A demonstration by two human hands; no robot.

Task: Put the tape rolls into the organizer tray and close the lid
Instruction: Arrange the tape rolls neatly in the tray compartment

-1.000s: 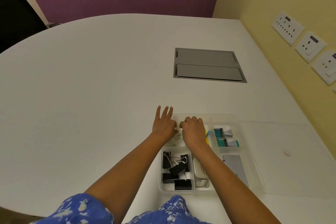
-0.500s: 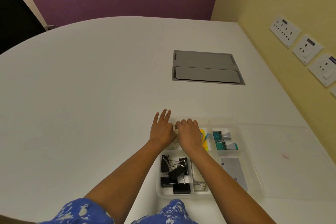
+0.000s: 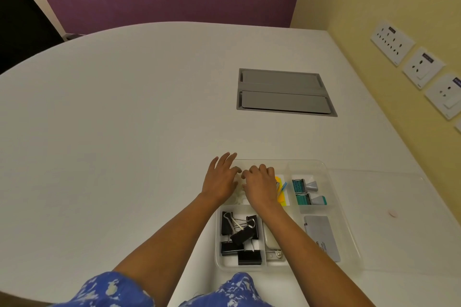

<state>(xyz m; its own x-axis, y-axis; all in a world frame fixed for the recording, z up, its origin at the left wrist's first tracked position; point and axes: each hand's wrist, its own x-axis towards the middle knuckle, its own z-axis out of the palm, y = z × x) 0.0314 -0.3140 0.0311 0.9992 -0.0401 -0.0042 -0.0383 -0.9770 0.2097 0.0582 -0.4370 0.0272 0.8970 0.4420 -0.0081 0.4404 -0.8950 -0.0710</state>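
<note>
A clear organizer tray (image 3: pixel 282 161) sits at the table's near edge, and its transparent lid (image 3: pixel 404 239) lies open flat to the right. My left hand (image 3: pixel 219 178) and my right hand (image 3: pixel 260 188) meet over the far-left compartment. The left fingers are spread over the tray's rim, while the right fingers curl downward. Pale, clear tape rolls (image 3: pixel 239 199) show just below the two hands in that compartment. Whatever lies between the fingertips is hidden.
Other compartments hold black binder clips (image 3: pixel 239 234), yellow sticky notes (image 3: pixel 282 194), teal correction tapes (image 3: pixel 308 192), a grey card (image 3: pixel 321 234) and a white stapler (image 3: pixel 270 239). A grey cable hatch (image 3: pixel 284 92) is set into the table beyond. Wall sockets (image 3: pixel 421 67) line the yellow wall.
Both hands have stayed over the far-left compartment, drawing slightly closer together. The tray and lid have not moved.
</note>
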